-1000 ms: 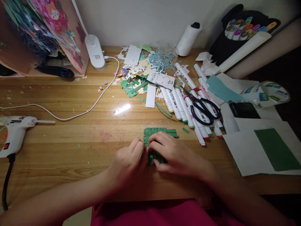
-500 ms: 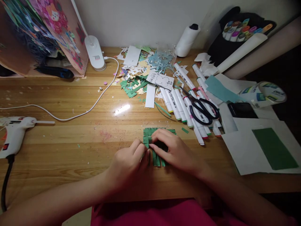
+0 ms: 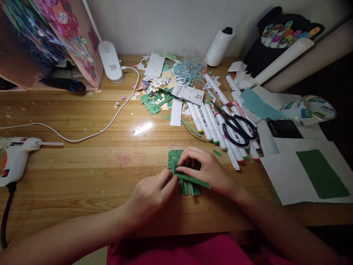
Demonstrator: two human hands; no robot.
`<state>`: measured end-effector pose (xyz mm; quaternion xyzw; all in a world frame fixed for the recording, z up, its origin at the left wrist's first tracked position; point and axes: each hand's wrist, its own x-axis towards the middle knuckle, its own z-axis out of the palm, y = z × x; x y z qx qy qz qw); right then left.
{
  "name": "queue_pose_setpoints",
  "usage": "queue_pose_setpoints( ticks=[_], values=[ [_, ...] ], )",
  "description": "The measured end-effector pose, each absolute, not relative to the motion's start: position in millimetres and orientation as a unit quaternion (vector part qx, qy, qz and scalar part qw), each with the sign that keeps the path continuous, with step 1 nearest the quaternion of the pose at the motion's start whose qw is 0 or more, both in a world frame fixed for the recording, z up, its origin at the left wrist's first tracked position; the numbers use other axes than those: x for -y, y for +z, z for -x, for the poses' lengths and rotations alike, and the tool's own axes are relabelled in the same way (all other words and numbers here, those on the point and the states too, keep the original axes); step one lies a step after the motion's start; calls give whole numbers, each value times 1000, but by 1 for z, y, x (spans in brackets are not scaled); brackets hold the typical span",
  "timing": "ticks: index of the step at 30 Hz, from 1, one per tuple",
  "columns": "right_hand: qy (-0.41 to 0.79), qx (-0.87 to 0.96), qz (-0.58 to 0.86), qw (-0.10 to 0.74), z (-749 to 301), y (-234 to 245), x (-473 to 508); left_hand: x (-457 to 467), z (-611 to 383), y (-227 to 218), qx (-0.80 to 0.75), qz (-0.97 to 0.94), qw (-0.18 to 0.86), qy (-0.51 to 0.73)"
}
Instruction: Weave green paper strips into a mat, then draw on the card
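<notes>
A small woven mat of green paper strips (image 3: 171, 155) lies flat on the desk in front of me, with loose strip ends toward me. A green paper strip (image 3: 197, 180) slants across its lower part, out to the right beneath my right hand. My left hand (image 3: 154, 189) is closed at the mat's lower left edge, its fingertips pinching the left end of that strip. Over the mat's right part arches my right hand (image 3: 208, 169), thumb and fingers closed on a green strip near the middle. The mat's right half is mostly hidden by this hand.
Black-handled scissors (image 3: 238, 129) lie on white markers (image 3: 212, 123) ahead to the right. Paper scraps (image 3: 162, 88) are heaped at the back. A glue gun (image 3: 19, 156) rests at the left, near a white cable (image 3: 113, 123). White sheets (image 3: 281, 173) bear a green card (image 3: 322, 175).
A long green strip now shows slanting across the lower mat to the right. My left hand has moved slightly right, and my right hand has shifted a little right, its fingers more bent.
</notes>
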<state>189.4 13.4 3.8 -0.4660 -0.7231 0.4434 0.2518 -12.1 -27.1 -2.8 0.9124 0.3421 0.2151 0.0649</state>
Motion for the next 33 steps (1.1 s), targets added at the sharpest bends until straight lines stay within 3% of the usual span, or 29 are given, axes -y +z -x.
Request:
queue_pose_setpoints(
  ticks=[13, 17, 23, 33],
  values=[
    [463, 795, 388, 52, -214, 29, -19, 29, 13, 3, -353, -910, 96, 198],
    [454, 791, 407, 53, -212, 29, -16, 33, 14, 1, -387, -891, 107, 212],
    [423, 797, 427, 61, -209, 31, -14, 32, 16, 3, -310, -932, 33, 184],
    [311, 844, 431, 68, -204, 27, -3, 44, 15, 6, -277, -944, -5, 179]
  ],
)
